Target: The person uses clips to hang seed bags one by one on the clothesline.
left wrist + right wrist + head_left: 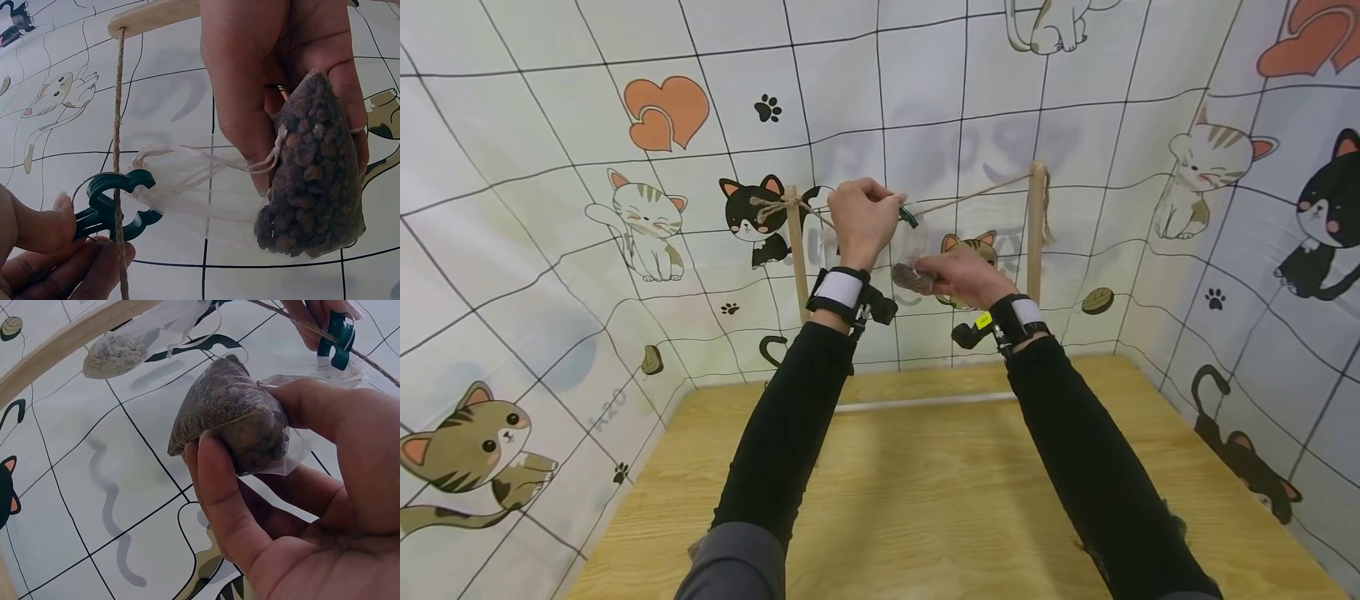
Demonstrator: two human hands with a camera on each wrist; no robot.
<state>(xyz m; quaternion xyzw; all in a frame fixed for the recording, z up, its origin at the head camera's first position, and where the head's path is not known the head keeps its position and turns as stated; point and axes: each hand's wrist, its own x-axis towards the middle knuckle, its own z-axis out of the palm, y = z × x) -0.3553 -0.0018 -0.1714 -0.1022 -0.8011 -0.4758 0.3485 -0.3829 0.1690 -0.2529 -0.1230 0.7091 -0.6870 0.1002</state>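
My left hand (865,217) pinches the handle end of a green clip (100,185) at the twine (119,94). In the left wrist view the clip's jaws stand apart, with the twine crossing them and the pale top of a sheer drawstring bag at their tips. Lower and to the right, my right hand (966,275) holds the filled bottom of that bag (312,175) between thumb and fingers. Brown, pebble-like pieces fill it, and its drawstrings (269,164) stretch toward the clip. The bag lies tilted in the right wrist view.
The twine runs between two wooden posts, left (797,250) and right (1036,233). Another sheer bag with whitish contents (112,356) hangs near the left post. A white strip (925,402) lies at the back of the wooden table (925,500). Cat-printed cloth (737,333) surrounds it.
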